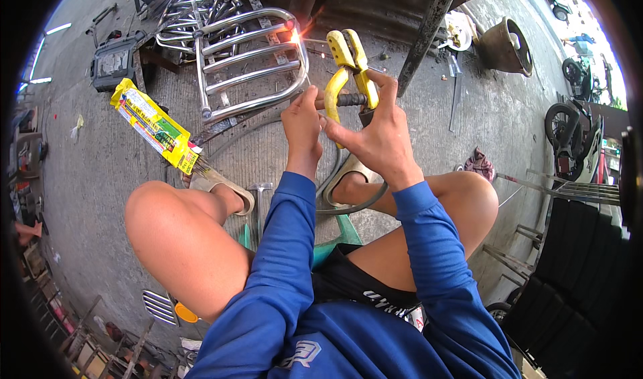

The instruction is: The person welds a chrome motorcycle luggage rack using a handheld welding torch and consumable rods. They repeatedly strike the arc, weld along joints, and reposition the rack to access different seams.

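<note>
A yellow welding electrode holder (345, 49) stands tilted before me, with a dark coiled spring (351, 100) across its middle. Fingers and thumb of my right hand (387, 138) close around its right side. My left hand (303, 126) is closed, its fingertips pinching at the left end of the spring; the exact part is hidden. From the holder's jaws a thin rod points left toward a glowing orange spot (295, 37) on a shiny tubular metal rack (251, 54). Left of my hands lies a yellow and green packet (149, 123) with thin welding rods sticking out.
A dark case (114, 63) and a heap of chromed tubes (194, 17) lie far left. A slanted metal post (429, 34) rises past the holder. A brown pot (507, 47) lies at the far right, and a hammer (260, 205) by my left foot. A cable (358, 207) loops between my feet.
</note>
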Motion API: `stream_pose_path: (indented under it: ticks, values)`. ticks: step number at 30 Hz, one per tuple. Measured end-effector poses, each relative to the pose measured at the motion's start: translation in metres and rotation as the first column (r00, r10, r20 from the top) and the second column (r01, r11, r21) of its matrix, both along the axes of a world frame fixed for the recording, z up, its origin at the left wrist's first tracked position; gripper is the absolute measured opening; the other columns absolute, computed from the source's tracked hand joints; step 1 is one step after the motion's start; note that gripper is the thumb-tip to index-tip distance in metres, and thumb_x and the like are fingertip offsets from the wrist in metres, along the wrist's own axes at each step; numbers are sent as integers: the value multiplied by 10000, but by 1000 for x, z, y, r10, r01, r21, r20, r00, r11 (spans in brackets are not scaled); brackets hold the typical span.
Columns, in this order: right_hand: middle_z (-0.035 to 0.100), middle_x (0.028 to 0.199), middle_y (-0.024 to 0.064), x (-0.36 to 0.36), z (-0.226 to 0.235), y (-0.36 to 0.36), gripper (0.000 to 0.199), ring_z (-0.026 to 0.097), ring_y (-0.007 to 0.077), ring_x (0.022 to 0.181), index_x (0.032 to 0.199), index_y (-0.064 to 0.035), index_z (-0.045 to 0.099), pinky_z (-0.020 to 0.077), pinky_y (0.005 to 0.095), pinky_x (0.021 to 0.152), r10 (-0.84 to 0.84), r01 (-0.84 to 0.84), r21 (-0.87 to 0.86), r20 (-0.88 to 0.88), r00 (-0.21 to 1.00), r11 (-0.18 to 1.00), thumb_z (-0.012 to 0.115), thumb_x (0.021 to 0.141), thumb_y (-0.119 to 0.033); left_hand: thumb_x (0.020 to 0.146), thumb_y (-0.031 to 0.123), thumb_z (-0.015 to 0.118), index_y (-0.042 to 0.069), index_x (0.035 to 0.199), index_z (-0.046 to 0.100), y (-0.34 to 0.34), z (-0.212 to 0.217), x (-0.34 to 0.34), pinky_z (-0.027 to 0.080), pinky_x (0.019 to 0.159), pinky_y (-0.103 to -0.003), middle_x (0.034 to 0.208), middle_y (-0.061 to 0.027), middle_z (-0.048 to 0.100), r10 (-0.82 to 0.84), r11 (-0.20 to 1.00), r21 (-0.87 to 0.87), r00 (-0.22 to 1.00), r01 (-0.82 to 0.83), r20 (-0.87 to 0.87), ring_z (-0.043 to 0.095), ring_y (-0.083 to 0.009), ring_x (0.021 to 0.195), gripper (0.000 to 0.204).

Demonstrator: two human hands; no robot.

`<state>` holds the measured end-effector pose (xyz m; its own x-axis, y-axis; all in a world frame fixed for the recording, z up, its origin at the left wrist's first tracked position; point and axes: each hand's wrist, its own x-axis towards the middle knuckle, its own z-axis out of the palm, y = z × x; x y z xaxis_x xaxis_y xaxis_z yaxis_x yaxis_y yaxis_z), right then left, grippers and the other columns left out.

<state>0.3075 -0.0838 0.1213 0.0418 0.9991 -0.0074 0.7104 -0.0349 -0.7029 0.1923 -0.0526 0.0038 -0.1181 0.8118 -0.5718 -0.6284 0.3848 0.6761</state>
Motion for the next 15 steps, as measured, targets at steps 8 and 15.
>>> stream_pose_path:
  ticks: [8,15]
  values:
    - [685,1168,289,1,-3,-1,954,722,477,965,1452,-67,366,576,531,854,21,-21,24,5,1000,999,892,735,-412,1057,260,648,29,989,749,-4,9,-3,441,577,-270,841,-13,684,-23,1000,10,998,24,-50,576,-86,653,261]
    - [670,901,199,-1,-2,0,923,715,352,753,1439,-70,376,588,463,719,18,-18,15,5,1000,1000,897,749,-393,1038,139,572,13,1081,732,-4,15,-5,490,656,-308,929,-15,681,-28,1000,10,1000,28,5,633,-125,801,208]
